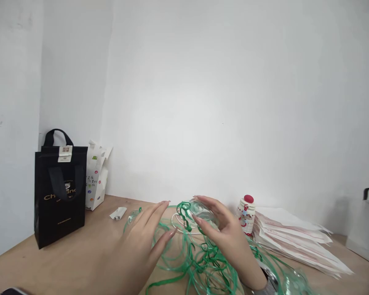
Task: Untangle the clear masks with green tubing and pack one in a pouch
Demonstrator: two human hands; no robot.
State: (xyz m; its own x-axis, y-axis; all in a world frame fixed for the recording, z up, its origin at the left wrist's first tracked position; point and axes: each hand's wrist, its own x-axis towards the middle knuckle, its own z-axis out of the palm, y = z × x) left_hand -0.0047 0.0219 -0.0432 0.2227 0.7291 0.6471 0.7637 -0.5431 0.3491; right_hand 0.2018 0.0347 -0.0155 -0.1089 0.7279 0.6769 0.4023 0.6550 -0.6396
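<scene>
A tangle of pale green clear tubing and darker green straps (203,260) is spread over the table in front of me. My left hand (144,233) is at its left side, fingers stretched out and thumb apart, holding nothing. On the other side my right hand (223,227) is curved with its thumb and fingers apart, close around the top of the tangle; whether it touches is unclear. A knotted green strap (184,211) and a white cord loop (176,221) lie between the hands. Clear plastic pieces (297,282) show at the tangle's lower right.
A black paper bag (61,221) and a white printed bag (95,184) stand at the left. A crumpled white paper (118,213) lies nearby. Behind my right hand are a white bottle with a red top (246,211) and stacked paper sheets (301,241). A white box (364,233) stands far right.
</scene>
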